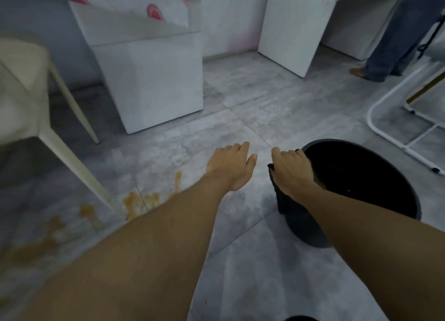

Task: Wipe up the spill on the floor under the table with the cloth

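Observation:
An orange-brown spill (pixel 134 204) lies in splashes on the grey tiled floor at the lower left, around a cream chair leg (pixel 79 171). A dark cloth (pixel 280 198) hangs over the near rim of a black bucket (pixel 361 183) at the right. My right hand (pixel 292 170) rests on the cloth at the bucket's rim, fingers curled over it. Held flat above the bare floor just left of the bucket, my left hand (pixel 232 166) has its fingers apart and holds nothing. My left forearm hides part of the spill.
A cream chair (pixel 21 87) stands at the left. A white table pedestal (pixel 154 84) with a patterned cloth stands behind the spill, a second white pedestal (pixel 293 29) farther right. A white wheeled metal frame (pixel 397 133) sits at the right. A person's legs (pixel 390 39) stand at the back right.

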Tool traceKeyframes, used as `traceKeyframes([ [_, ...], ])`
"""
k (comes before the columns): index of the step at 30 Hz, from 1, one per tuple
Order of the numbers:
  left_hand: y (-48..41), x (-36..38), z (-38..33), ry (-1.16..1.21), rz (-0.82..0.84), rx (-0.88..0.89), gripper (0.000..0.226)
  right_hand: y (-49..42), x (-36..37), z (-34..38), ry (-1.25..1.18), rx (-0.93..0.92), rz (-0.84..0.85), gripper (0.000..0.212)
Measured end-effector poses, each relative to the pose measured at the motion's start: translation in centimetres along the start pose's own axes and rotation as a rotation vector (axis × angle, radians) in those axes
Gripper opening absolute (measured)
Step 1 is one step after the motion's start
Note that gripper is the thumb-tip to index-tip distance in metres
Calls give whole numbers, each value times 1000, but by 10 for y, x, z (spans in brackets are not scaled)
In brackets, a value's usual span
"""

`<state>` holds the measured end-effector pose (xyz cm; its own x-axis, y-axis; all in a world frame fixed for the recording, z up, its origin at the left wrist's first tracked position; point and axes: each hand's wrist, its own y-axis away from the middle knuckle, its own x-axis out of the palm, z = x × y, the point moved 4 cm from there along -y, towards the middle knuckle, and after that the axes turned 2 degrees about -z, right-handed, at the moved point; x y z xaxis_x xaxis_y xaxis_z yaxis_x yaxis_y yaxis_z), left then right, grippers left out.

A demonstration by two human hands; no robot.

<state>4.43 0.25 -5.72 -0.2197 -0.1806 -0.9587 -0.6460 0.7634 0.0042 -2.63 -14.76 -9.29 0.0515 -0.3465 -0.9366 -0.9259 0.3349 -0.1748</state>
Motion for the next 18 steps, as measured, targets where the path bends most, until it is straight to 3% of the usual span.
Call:
traceKeyframes([
  [4, 9, -15, 19, -108, 8, -71, 52, -17, -36, 46, -114, -136, -83, 28],
  [11, 82, -60, 125, -284, 68, -340, 85, -41, -111, 171, -384, -413, -206, 44],
  [18, 226, -90, 235, -281, 40, -628, 77, 6, -147, 323, -557, -719, -164, 38],
])
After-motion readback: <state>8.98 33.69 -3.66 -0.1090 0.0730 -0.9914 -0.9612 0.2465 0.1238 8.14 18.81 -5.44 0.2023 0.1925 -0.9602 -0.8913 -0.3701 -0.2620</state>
